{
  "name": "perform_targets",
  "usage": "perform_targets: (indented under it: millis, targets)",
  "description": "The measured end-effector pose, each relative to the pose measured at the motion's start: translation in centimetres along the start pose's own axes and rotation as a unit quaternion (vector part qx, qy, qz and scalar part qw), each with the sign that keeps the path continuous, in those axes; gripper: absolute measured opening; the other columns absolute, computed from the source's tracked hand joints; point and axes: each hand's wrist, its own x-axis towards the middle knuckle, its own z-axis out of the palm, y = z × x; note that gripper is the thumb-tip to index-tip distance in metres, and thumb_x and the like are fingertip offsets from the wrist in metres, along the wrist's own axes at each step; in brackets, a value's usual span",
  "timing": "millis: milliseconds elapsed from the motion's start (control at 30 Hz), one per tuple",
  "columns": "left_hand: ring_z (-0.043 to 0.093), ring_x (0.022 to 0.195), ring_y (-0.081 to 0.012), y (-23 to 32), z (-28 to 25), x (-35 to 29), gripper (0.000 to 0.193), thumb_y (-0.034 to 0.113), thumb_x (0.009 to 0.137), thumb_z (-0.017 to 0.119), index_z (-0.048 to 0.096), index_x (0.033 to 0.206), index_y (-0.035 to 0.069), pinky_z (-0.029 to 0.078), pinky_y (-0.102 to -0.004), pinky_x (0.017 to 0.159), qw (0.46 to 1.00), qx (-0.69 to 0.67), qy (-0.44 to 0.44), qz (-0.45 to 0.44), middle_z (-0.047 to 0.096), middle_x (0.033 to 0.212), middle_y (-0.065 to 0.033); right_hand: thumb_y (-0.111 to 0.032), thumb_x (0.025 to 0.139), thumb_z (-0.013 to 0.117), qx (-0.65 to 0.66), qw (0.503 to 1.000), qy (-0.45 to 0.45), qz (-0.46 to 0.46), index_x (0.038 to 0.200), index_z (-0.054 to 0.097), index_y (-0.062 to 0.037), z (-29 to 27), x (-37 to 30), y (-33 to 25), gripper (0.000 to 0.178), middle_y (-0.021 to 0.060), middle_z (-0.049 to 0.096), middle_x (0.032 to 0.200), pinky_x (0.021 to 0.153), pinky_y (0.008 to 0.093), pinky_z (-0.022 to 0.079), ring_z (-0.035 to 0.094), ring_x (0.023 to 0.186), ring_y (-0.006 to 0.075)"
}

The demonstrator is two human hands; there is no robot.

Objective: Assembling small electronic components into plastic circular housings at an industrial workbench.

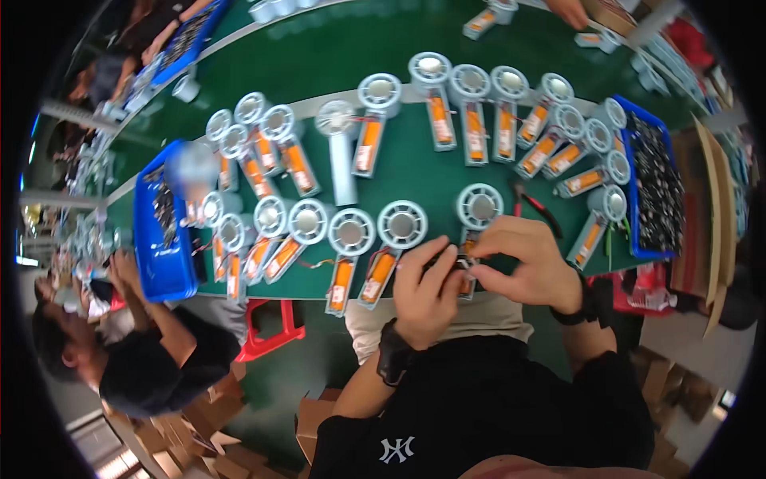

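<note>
A light-blue handheld fan body [480,206] with a round slotted head stands in front of me, its handle partly hidden by my hands. My left hand [431,291] is closed, thumb and fingertips pinched together at that handle. From the right, my right hand [527,259] pinches at the same spot, fingertips nearly touching the left ones. Between them shows a small dark and silvery part [463,262], too small to name. Beside my left hand lies another fan body [402,225] with an orange battery [377,275] in its open handle.
Several similar fan bodies [475,128] line the green table [399,176]. Red-handled pliers [538,209] lie right of my hands. Blue bins of small dark parts stand at left [171,267] and right [654,172]. A person [152,351] sits at left by a red stool [271,329].
</note>
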Motion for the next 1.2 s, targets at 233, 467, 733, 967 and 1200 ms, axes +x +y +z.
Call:
perform_targets:
  millis: [233, 467, 733, 967, 1200]
  targets:
    - [0.066, 0.106, -0.0345, 0.6, 0.7, -0.4, 0.044, -0.005, 0.077, 0.081, 0.07, 0.12, -0.002, 0.054, -0.041, 0.088, 0.999, 0.021, -0.019, 0.024, 0.067, 0.123, -0.018, -0.002, 0.078, 0.082, 0.041, 0.997, -0.018, 0.057, 0.093, 0.073, -0.0014, -0.3, -1.7, 0.6, 0.018, 0.0096, 0.071, 0.088, 0.066, 0.0365, 0.053, 0.068, 0.079, 0.0271]
    - [0.064, 0.098, -0.0314, 2.7, -0.5, -1.9, 0.039, -0.005, 0.079, 0.081, 0.071, 0.116, -0.002, 0.054, -0.0389, 0.083, 0.998, 0.06, 0.014, -0.028, 0.066, 0.112, -0.015, 0.0, 0.085, 0.076, 0.061, 0.995, -0.043, 0.068, 0.095, 0.073, -0.0013, -1.4, -0.1, -0.6, 0.011, 0.009, 0.07, 0.091, 0.067, 0.036, 0.054, 0.069, 0.078, 0.0259]
    - [0.062, 0.089, -0.0297, 2.6, 0.0, -3.2, 0.039, -0.005, 0.078, 0.082, 0.07, 0.115, -0.002, 0.052, -0.0378, 0.076, 0.997, 0.05, -0.037, -0.044, 0.063, 0.106, -0.0146, -0.006, 0.092, 0.069, -0.111, 0.981, -0.135, 0.084, 0.108, 0.072, -0.0042, -0.4, 1.9, -1.4, 0.017, 0.0107, 0.073, 0.099, 0.07, 0.0386, 0.056, 0.072, 0.082, 0.0307]
    - [0.06, 0.085, -0.0289, 2.4, -0.4, -2.8, 0.039, -0.004, 0.077, 0.083, 0.07, 0.114, 0.0, 0.049, -0.0377, 0.07, 0.995, -0.035, -0.034, -0.092, 0.063, 0.103, -0.0123, -0.007, 0.092, 0.069, -0.146, 0.976, -0.148, 0.071, 0.11, 0.071, -0.0047, -0.3, 1.1, -1.4, 0.018, 0.0105, 0.072, 0.098, 0.07, 0.0391, 0.056, 0.071, 0.084, 0.0317]
    - [0.063, 0.098, -0.0325, 1.5, -0.8, -1.4, 0.043, -0.002, 0.077, 0.082, 0.07, 0.118, 0.001, 0.05, -0.0419, 0.083, 0.997, -0.002, -0.069, -0.03, 0.064, 0.109, -0.0134, -0.005, 0.091, 0.07, -0.08, 0.985, -0.129, 0.084, 0.111, 0.07, -0.0048, -0.1, 0.2, -0.1, 0.02, 0.0108, 0.072, 0.098, 0.07, 0.0385, 0.055, 0.071, 0.083, 0.0329]
